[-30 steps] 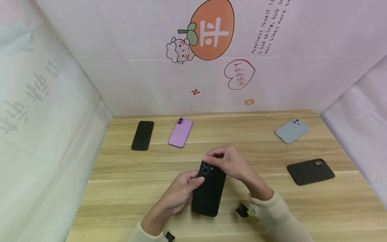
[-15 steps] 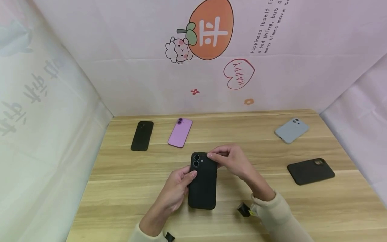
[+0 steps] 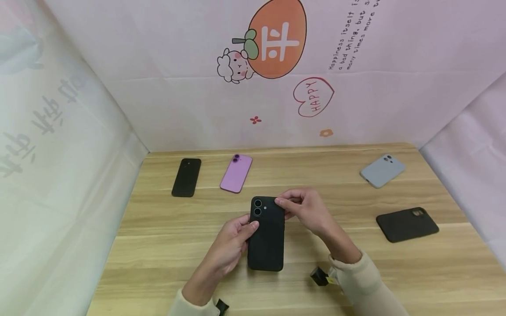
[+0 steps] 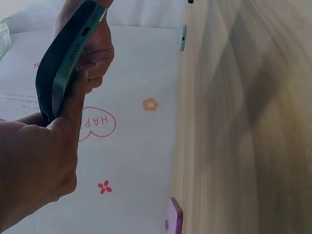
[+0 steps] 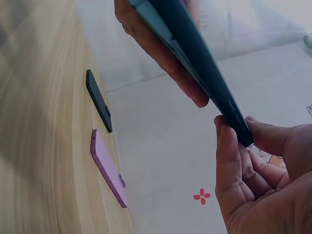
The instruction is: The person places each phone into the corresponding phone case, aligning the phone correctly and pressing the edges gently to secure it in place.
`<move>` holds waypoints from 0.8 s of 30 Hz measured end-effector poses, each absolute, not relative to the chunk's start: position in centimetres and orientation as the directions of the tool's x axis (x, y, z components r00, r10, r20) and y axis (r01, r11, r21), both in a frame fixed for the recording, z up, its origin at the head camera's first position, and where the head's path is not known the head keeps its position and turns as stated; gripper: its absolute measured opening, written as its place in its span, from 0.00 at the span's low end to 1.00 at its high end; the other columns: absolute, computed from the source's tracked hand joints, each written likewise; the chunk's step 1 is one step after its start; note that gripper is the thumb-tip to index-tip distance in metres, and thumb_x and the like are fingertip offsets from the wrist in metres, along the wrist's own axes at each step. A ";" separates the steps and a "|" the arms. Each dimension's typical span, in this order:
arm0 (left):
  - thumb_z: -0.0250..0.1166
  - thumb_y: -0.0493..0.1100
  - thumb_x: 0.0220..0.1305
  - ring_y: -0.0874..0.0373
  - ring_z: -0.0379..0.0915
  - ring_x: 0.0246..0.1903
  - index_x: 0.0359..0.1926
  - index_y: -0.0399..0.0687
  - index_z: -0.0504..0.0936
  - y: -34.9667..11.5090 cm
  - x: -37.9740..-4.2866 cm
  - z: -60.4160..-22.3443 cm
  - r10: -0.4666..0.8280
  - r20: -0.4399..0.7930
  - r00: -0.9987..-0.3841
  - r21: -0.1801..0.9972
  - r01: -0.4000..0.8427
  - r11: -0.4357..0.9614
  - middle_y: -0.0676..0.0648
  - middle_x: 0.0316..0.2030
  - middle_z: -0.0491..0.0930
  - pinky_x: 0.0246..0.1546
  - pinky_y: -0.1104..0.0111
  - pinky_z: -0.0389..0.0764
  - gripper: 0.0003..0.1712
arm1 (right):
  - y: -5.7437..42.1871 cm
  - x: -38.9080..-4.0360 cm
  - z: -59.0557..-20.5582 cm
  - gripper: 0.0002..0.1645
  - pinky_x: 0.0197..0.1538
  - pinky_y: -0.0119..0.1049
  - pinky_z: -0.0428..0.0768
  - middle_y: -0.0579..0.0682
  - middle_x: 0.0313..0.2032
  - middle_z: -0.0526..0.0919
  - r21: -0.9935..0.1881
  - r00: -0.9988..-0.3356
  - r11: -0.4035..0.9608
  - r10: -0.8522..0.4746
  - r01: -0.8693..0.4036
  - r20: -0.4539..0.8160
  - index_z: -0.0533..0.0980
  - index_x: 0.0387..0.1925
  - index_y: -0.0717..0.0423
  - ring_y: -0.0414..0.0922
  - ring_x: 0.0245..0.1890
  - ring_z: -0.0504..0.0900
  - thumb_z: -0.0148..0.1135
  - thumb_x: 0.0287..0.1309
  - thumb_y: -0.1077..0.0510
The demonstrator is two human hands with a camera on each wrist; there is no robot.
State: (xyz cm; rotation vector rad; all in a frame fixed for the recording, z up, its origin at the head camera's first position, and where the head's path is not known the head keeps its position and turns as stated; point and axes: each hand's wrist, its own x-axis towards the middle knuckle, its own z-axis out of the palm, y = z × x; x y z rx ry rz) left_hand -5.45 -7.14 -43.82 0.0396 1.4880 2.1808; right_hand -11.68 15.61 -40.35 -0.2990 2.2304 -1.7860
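Observation:
A smartphone in a black case (image 3: 266, 241) is held up over the table, its back and two camera lenses facing the head view. Its left long edge is gripped by my left hand (image 3: 231, 241), thumb on the back below the lenses. My right hand (image 3: 304, 208) pinches the top right corner between thumb and fingers. The left wrist view shows the bottom end of the cased phone (image 4: 73, 58), with a charging port and speaker holes. From the right wrist, the phone (image 5: 204, 58) appears edge-on, its corner between thumb and fingertips.
On the wooden table (image 3: 166, 245) lie a black phone (image 3: 186, 177) and a pink phone (image 3: 236, 173) at the back left. A pale blue phone or case (image 3: 382, 171) and a black phone case (image 3: 407, 224) lie on the right. Printed white cloth (image 3: 189, 109) hangs behind.
The phone has turned from a slant to nearly straight and shifted slightly left and away from me. My right thumb has moved off the lens area to the top right corner.

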 end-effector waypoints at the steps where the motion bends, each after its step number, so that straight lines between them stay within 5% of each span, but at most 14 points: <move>1: 0.53 0.37 0.84 0.50 0.78 0.64 0.74 0.27 0.67 -7.2 -5.5 -43.7 0.418 -0.248 -0.874 0.884 -0.381 -0.272 0.33 0.65 0.79 0.61 0.60 0.83 0.25 | 15.6 -11.6 -40.3 0.10 0.36 0.38 0.90 0.57 0.30 0.89 -0.975 -0.943 0.224 -0.322 0.005 -0.078 0.84 0.43 0.74 0.43 0.28 0.87 0.68 0.70 0.66; 8: 0.58 0.36 0.81 0.51 0.86 0.53 0.66 0.24 0.74 -7.5 -5.8 -43.5 0.424 -0.249 -0.871 0.926 -0.343 -0.160 0.31 0.55 0.85 0.53 0.59 0.88 0.22 | 15.8 -11.4 -40.2 0.09 0.35 0.38 0.90 0.56 0.30 0.89 -0.969 -0.942 0.248 -0.327 -0.007 -0.077 0.85 0.42 0.72 0.43 0.28 0.87 0.68 0.69 0.65; 16: 0.59 0.34 0.80 0.51 0.87 0.51 0.66 0.22 0.74 -7.3 -5.7 -43.8 0.404 -0.221 -0.887 0.931 -0.315 -0.182 0.29 0.54 0.85 0.53 0.59 0.87 0.22 | 15.6 -11.2 -40.6 0.12 0.37 0.40 0.90 0.57 0.31 0.90 -0.973 -0.953 0.229 -0.292 0.007 -0.076 0.85 0.43 0.72 0.43 0.28 0.88 0.70 0.68 0.63; 24: 0.60 0.35 0.79 0.62 0.83 0.41 0.65 0.28 0.78 -7.2 -5.8 -43.6 0.224 -0.249 -0.942 0.950 -0.283 -0.135 0.36 0.48 0.89 0.39 0.73 0.83 0.20 | 14.9 -10.7 -41.5 0.12 0.40 0.41 0.91 0.56 0.33 0.90 -0.966 -0.959 0.256 -0.263 0.039 -0.109 0.85 0.43 0.70 0.46 0.30 0.89 0.74 0.64 0.62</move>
